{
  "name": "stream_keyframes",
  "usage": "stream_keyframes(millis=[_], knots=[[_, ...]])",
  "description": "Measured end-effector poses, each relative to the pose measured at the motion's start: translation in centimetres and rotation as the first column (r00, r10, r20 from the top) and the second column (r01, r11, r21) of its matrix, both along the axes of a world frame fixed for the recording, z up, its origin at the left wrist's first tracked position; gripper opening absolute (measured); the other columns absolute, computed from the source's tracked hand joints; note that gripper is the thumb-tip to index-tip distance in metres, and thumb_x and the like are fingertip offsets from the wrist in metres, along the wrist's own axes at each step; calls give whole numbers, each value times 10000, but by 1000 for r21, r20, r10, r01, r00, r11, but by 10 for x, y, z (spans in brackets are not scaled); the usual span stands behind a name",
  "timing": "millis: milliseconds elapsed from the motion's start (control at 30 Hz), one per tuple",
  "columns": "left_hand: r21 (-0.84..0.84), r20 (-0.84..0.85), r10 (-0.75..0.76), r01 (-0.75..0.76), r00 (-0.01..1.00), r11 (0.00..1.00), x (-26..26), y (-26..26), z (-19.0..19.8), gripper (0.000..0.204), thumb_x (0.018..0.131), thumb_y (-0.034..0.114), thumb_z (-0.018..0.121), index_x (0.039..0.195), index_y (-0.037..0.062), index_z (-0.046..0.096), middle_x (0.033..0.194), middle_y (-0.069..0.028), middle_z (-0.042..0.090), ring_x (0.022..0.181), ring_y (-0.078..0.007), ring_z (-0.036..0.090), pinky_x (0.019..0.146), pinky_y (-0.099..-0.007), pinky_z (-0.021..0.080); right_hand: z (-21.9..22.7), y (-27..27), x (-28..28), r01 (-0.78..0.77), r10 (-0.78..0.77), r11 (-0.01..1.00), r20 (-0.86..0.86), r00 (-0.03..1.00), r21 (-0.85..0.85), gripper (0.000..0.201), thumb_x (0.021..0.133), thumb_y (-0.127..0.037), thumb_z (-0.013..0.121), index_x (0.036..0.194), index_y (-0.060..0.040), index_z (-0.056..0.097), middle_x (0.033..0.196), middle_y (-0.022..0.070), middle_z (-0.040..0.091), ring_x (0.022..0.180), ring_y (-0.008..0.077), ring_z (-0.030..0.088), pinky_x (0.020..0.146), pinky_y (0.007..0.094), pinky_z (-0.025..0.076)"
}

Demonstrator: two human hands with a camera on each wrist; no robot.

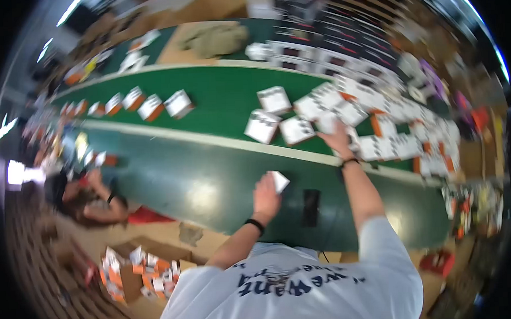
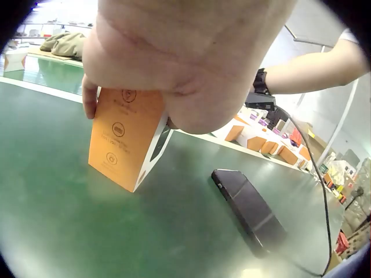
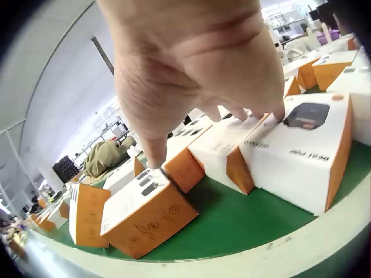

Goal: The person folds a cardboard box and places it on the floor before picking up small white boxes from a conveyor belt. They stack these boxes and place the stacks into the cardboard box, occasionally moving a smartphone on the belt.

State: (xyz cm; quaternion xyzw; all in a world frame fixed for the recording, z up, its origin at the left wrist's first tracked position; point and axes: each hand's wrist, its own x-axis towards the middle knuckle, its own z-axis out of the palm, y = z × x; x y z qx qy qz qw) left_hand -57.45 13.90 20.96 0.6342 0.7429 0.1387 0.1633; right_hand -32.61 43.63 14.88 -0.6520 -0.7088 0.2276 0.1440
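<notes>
My left hand grips a white and orange box standing on the green table, its orange side facing the left wrist camera. A black phone-like device lies on the table to the right of that box. My right hand reaches over the group of white and orange boxes on the green belt. In the right wrist view its fingers are spread, with fingertips on or just above the box tops; whether it grips one cannot be told.
More boxes stand in a row on the belt at left. A pale rail separates belt and table. Another person sits at the left, near a carton of boxes. Dark boxes are stacked behind; a cable hangs at right.
</notes>
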Motion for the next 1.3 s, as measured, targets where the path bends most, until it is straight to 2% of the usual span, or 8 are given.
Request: stream_keyframes(millis=[133,233,367,767,1033,1167,1233,1300], knots=[[-24,-108,-25,23,994,999,12,5,-10,920,909,283,745,1612,-19,235,1488,-200,465,1233,-381,523,958,-481,503,21,1,-40,72,-45,981,153,987,-180,1135,735,-626,831,1603,-75,352,1717,236,160,1593,425,112,1259,647,96],[-31,-123,-34,30,992,999,9,5,-11,921,917,286,737,1617,-23,226,1484,-209,465,1225,-383,525,960,-476,500,17,-9,-79,-92,98,994,90,991,-64,1157,734,-588,847,1573,32,348,1705,242,188,1587,413,142,1281,578,120],[-55,-141,-28,20,990,998,11,3,-12,930,926,301,731,1623,-27,210,1482,-217,465,1212,-384,528,962,-479,497,25,-33,-117,44,-29,971,70,997,-234,1323,631,-465,961,1601,23,204,1523,230,407,1438,397,377,1171,554,324],[-89,-80,9,-16,997,996,10,5,-10,963,915,283,739,1637,-16,175,1486,-212,454,1200,-387,526,955,-506,486,51,-156,-83,-168,147,937,92,985,306,833,672,-288,943,1381,-141,531,1338,193,477,1231,421,485,1098,556,360],[-33,22,264,-263,964,964,17,17,-7,931,921,328,689,1656,54,188,1409,-282,436,1170,-466,493,963,-569,454,49,-215,-100,-185,178,983,-243,954,-7,495,864,-291,781,1243,-108,519,1198,151,553,1119,419,518,979,487,473],[-144,-29,235,-237,972,961,-2,23,15,1048,817,549,760,1660,194,246,1524,-281,349,1307,-497,445,1026,-659,400,53,-173,-77,-171,-302,730,-537,788,-662,334,921,-296,715,1113,-34,638,1050,172,709,1044,362,689,897,433,546],[-128,-68,225,-232,972,964,-1,32,22,1126,720,641,805,1643,263,284,1618,-267,250,1396,-505,381,1050,-679,383,25,-139,-72,100,-169,975,-366,915,-201,318,901,-229,730,1110,-4,649,1057,185,741,1039,379,712,902,437,557],[-202,-84,212,-225,974,953,7,41,29,1141,690,655,818,1635,283,299,1647,-259,211,1411,-503,365,1048,-673,392,-13,-87,-67,78,-81,997,-339,937,-22,530,838,-229,797,1280,-39,573,1274,201,639,1239,395,598,1036,451,497]])
